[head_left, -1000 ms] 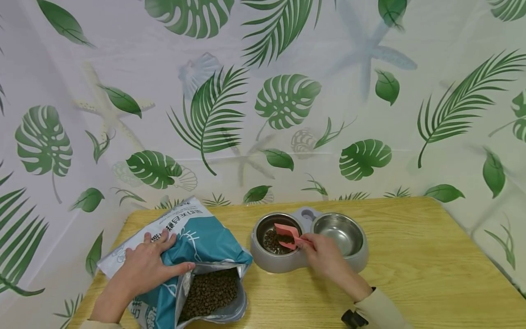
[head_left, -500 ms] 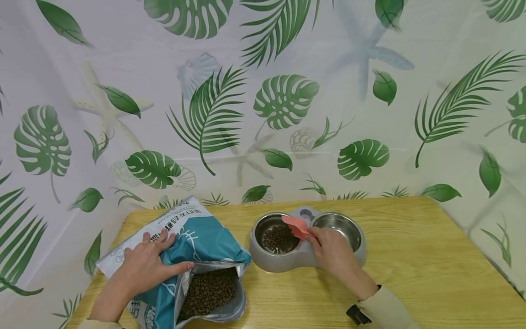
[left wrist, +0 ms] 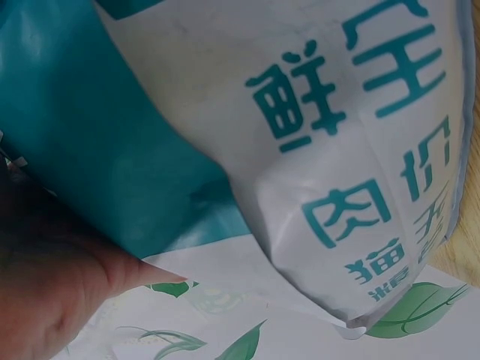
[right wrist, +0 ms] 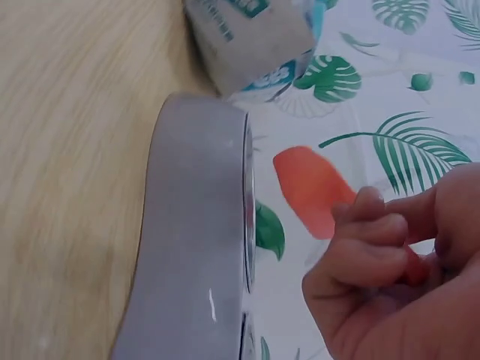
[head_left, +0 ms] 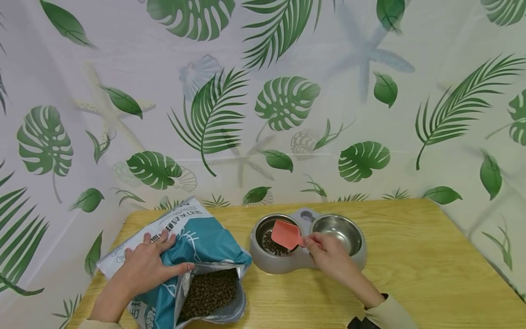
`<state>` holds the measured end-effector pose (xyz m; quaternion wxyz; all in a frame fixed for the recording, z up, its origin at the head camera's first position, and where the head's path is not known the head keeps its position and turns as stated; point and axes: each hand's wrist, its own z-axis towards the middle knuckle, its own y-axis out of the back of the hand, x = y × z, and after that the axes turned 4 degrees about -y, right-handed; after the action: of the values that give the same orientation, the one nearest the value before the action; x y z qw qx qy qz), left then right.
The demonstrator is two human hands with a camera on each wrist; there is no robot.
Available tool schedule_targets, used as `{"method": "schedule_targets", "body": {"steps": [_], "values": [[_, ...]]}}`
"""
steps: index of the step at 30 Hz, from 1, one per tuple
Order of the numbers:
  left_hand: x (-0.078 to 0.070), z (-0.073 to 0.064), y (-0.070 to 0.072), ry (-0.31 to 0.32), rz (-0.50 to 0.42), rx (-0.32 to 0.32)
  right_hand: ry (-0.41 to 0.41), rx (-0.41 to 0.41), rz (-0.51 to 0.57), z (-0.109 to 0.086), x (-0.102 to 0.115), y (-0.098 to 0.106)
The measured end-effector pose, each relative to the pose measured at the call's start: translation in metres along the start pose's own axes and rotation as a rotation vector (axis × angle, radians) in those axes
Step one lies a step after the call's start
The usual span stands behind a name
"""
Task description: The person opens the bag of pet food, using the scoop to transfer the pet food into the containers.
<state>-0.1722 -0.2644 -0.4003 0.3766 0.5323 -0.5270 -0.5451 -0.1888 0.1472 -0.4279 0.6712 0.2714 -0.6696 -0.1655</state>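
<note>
My right hand grips the handle of a red scoop, its back turned up over the left bowl of a grey double pet bowl. Brown kibble lies in that left bowl, partly hidden by the scoop. In the right wrist view the scoop stands clear of the rim, with fingers curled round its handle. My left hand rests with spread fingers on a teal and white pet food bag. The bag lies on its side, its mouth open toward me, with kibble showing inside.
The right steel bowl holds nothing visible. All of this stands on a wooden table, whose far edge meets a leaf-patterned cloth backdrop. The bag stands close to the left side of the double bowl.
The scoop went from dipping into the left bowl with kibble on it, to tilted at the bowl's right side, to back-up over the bowl. My left hand and the bag stayed put.
</note>
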Motion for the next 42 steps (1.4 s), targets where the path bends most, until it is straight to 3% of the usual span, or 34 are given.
{"method": "schedule_targets", "body": {"steps": [4,7,16,22,29,36,42], "values": [[0.0,0.0,0.0,-0.001,0.002,-0.003,-0.07,0.215,0.254,-0.008,0.001,0.003],[0.0,0.0,0.0,-0.002,0.002,-0.002,-0.092,0.341,0.363,-0.014,0.002,0.006],[-0.001,0.001,0.0,-0.005,0.013,-0.013,-0.049,0.669,0.473,-0.027,0.004,-0.003],[0.0,0.0,-0.002,0.004,0.005,-0.006,-0.101,0.831,0.515,-0.036,0.007,-0.023],[-0.001,0.0,-0.003,0.004,0.011,-0.016,-0.212,0.928,0.634,-0.042,0.016,-0.056],[-0.002,0.0,-0.003,0.001,0.012,-0.021,-0.32,0.932,0.571,-0.04,0.026,-0.081],[0.0,0.0,-0.003,-0.005,0.018,-0.025,-0.322,1.0,0.644,-0.039,0.032,-0.098]]}}
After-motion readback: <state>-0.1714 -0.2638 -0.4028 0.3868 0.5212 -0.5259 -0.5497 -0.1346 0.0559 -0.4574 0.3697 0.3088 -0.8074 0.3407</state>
